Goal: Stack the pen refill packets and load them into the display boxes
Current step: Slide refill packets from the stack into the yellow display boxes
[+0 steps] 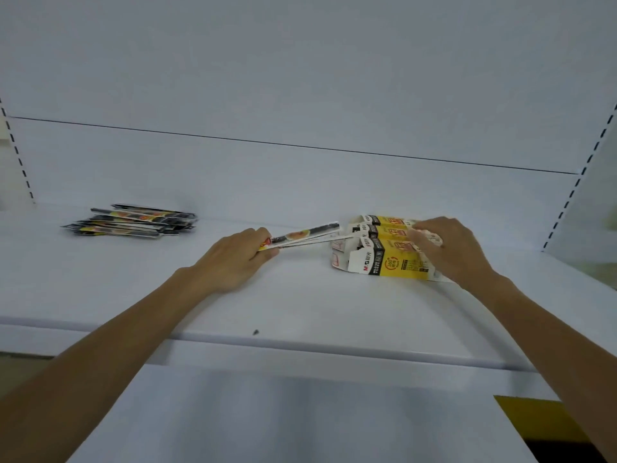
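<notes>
Several packets (pixel 302 236) clamped in my left hand (pixel 238 260) point lengthwise right toward the boxes (pixel 384 250), steadied by my right hand (pixel 455 248), fingers resting loosely spread on top.

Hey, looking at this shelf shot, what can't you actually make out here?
All in the head view:
- How many packets the left hand holds: fanned edges overlap.
- Whether the display boxes already hold packets: the right hand covers their tops.
- The count in the loose pile of packets: blurred and overlapping.
- Small print on the boxes: too small.
- The yellow thing at lower right: cut off by the shelf.
</notes>
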`<state>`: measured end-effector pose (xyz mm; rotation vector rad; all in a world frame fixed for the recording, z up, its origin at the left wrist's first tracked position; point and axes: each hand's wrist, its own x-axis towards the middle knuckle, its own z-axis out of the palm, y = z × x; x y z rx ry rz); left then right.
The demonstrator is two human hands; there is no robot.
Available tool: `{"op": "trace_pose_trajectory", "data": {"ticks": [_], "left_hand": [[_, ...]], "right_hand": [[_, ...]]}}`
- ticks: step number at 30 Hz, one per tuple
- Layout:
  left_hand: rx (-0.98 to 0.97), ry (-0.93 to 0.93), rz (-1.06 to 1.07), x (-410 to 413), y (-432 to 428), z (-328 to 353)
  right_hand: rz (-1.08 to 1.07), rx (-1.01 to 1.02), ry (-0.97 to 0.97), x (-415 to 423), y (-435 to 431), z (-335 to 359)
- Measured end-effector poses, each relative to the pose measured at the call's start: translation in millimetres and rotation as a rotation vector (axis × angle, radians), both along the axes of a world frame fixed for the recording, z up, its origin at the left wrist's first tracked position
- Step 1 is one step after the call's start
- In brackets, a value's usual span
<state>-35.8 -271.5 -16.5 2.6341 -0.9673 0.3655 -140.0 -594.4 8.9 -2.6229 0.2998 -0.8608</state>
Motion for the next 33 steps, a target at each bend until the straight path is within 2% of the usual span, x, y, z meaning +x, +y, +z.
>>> {"op": "trace_pose_trajectory", "data": {"ticks": [2, 5, 8, 18, 23, 28, 33], "left_hand": [[0.027, 0.002, 0.015, -3.4, -10.6, 1.9], [0.038, 0.011, 0.037, -4.6, -23.2, 2.1], [0.067, -0.010, 0.061, -3.3, -30.1, -0.5], [0.147, -0.164, 0.097, -1.3, -23.3, -1.8], [0.079, -0.058, 0.058, -2.1, -29.1, -5.0], [0.119, 0.014, 0.048, -6.6, -33.6, -4.8], [0.200, 0.034, -0.060, -16.7, -42.6, -2.9]], "right_hand": [[-0.072, -0.049, 0.102, -8.3, -26.0, -12.5], [0.011, -0.053, 0.170, -15.4, -47.4, -33.2], [0.102, -0.071, 0.126, -17.4, -54.3, -42.9], [0.141, -0.005, 0.051, -15.6, -55.2, -41.9], [0.149, -0.007, 0.038, -16.4, -54.7, -41.3], [0.148, -0.009, 0.045, -15.8, -54.7, -41.5], [0.152, -0.011, 0.055, -15.7, -53.0, -41.1]]}}
